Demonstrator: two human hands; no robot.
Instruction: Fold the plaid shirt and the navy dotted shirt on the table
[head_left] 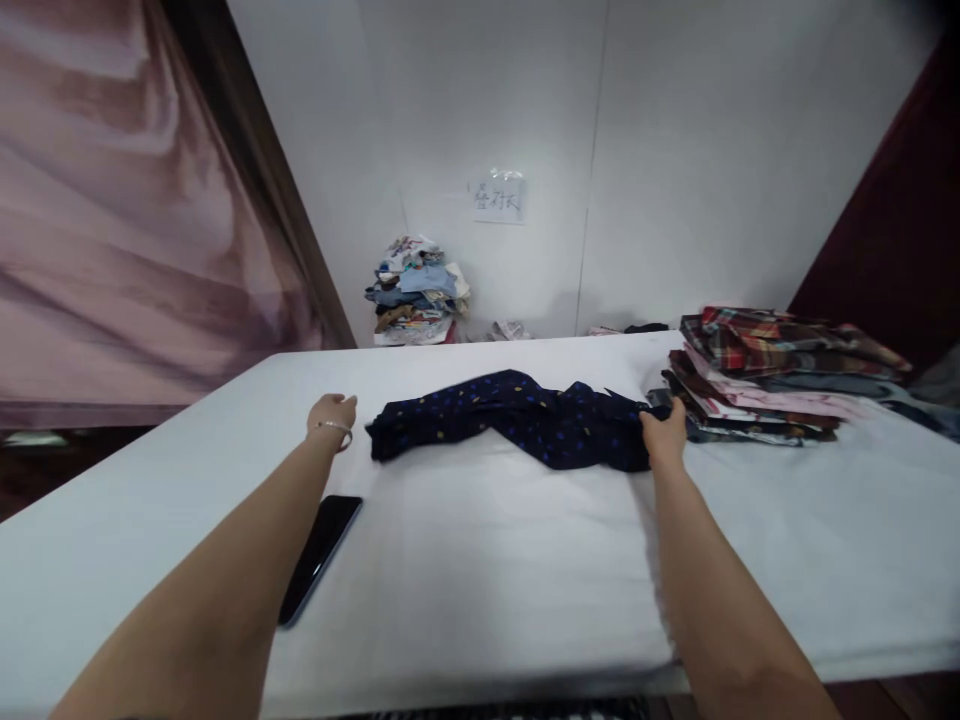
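Note:
A crumpled dark blue garment with small dots point(517, 420) lies across the middle of a table covered in white cloth point(480, 560). My right hand point(664, 433) grips the garment's right end, fingers closed on the fabric. My left hand point(331, 417) is curled, with a thin bracelet on the wrist, just left of the garment's left end and not touching it; its fingers are hidden behind the hand.
A black phone point(319, 555) lies flat on the cloth under my left forearm. A stack of plaid and pink folded clothes point(772, 375) sits at the right. A heap of clothes point(416, 292) lies by the white wall, under a paper sign point(497, 198). A pink curtain point(112, 220) hangs at the left.

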